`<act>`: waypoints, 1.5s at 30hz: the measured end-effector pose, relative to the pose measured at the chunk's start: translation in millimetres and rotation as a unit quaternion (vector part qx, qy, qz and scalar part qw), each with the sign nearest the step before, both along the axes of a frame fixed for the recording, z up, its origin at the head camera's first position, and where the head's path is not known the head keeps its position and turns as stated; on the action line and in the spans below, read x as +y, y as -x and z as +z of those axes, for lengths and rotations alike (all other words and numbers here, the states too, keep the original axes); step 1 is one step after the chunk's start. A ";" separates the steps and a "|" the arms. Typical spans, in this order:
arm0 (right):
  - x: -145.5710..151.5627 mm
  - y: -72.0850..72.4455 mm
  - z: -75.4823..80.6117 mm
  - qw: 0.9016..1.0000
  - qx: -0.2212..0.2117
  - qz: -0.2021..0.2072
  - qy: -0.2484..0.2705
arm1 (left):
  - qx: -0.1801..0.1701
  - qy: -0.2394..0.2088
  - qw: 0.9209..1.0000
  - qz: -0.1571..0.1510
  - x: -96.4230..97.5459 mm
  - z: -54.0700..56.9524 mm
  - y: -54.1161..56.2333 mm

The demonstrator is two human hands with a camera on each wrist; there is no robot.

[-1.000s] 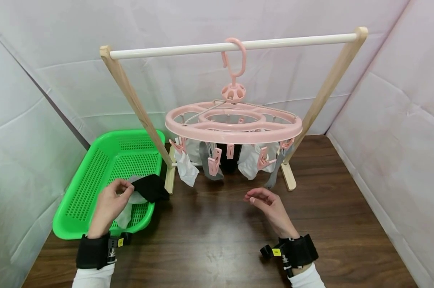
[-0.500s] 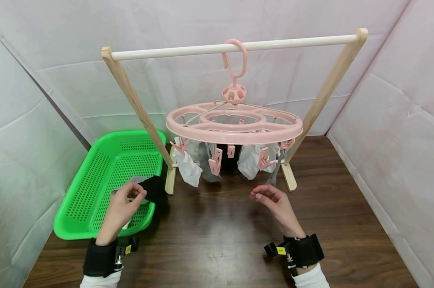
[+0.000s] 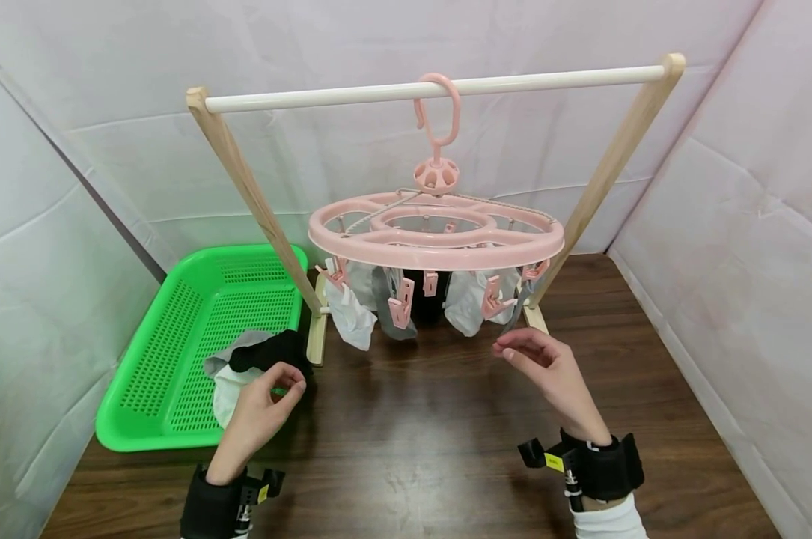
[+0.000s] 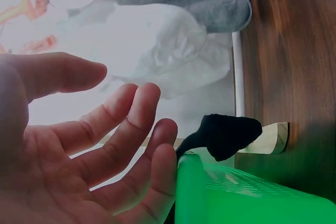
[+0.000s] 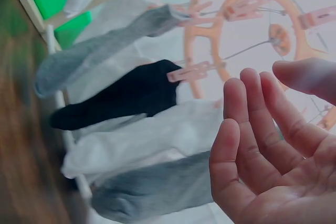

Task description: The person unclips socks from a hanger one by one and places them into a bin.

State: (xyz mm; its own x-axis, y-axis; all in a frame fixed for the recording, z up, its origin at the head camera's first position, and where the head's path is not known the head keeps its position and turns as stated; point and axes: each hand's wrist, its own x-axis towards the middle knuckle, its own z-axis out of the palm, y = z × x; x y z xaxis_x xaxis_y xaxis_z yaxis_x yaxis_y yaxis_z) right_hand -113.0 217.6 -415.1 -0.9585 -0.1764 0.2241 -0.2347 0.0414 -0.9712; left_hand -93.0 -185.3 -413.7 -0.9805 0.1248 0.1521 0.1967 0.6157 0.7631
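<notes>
My left hand, fingers loosely curved and holding nothing, is over the right front of the green basket. Just beyond its fingertips a black sock lies draped over the basket's rim, on top of a grey sock and a white one. My right hand, also holding nothing, hovers over the table below the right end of a pink clip hanger. Clipped socks dangle from it: white, grey, black, white and grey.
The hanger hooks over a white rod on a wooden stand, whose left leg comes down beside the basket. Several pink clothespins hang along the hanger's front. White cloth walls enclose the brown table.
My left hand has moved right and toward me, away from the socks in the basket, showing more of them. The right hand has drifted right. The hanging socks sway slightly.
</notes>
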 end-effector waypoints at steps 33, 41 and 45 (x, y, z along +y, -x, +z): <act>29.2 41.0 67.8 0.989 0.061 -0.104 0.090 | -0.042 -0.026 0.998 -0.043 32.4 -14.9 -20.1; 29.7 56.4 70.2 0.996 0.033 -0.036 0.071 | -0.049 -0.019 0.996 -0.075 36.0 -17.8 -20.2; 26.1 60.6 70.9 0.998 0.027 -0.019 0.056 | -0.046 -0.023 0.995 -0.090 38.1 -17.9 -19.2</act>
